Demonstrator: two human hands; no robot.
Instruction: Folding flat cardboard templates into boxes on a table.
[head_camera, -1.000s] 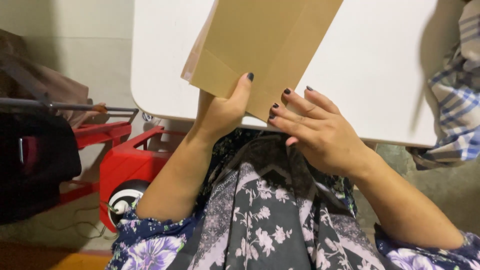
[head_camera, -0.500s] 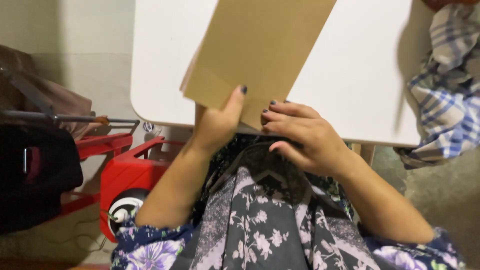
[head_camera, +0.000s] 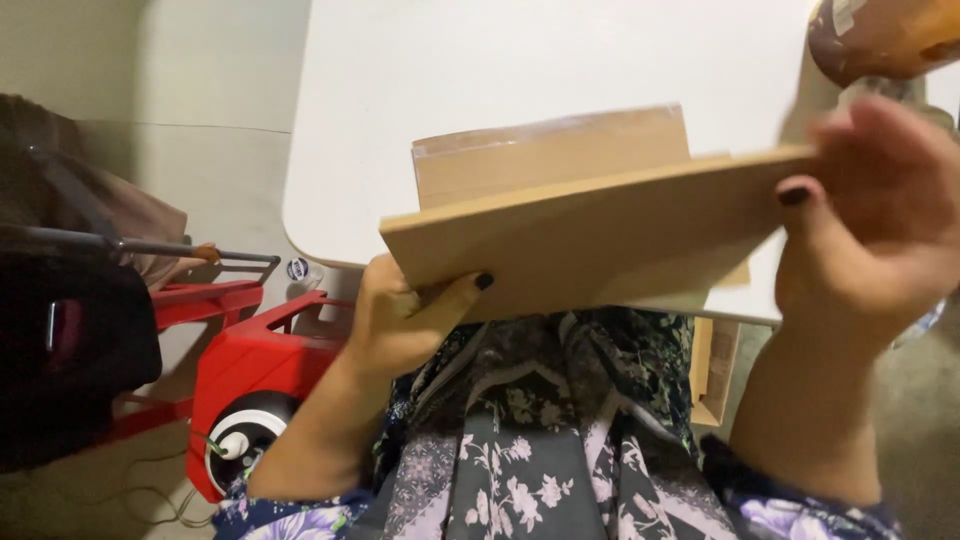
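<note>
my left hand (head_camera: 405, 320) pinches the near left corner of the flat cardboard box (head_camera: 590, 235), thumb on top and fingers (head_camera: 380, 290) curled under, while my right hand (head_camera: 875, 215) clamps the right edge, thumb pressed on the face. the box hangs tilted above the bench (head_camera: 500, 70), its taped flap (head_camera: 550, 150) raised behind. i judge it goes best with both grips firm and level so the panel doesn't bow. beyond the white bench, a red cart (head_camera: 245, 370) sits on the floor at my left, a brown rounded object (head_camera: 880, 35) at the far right.
</note>
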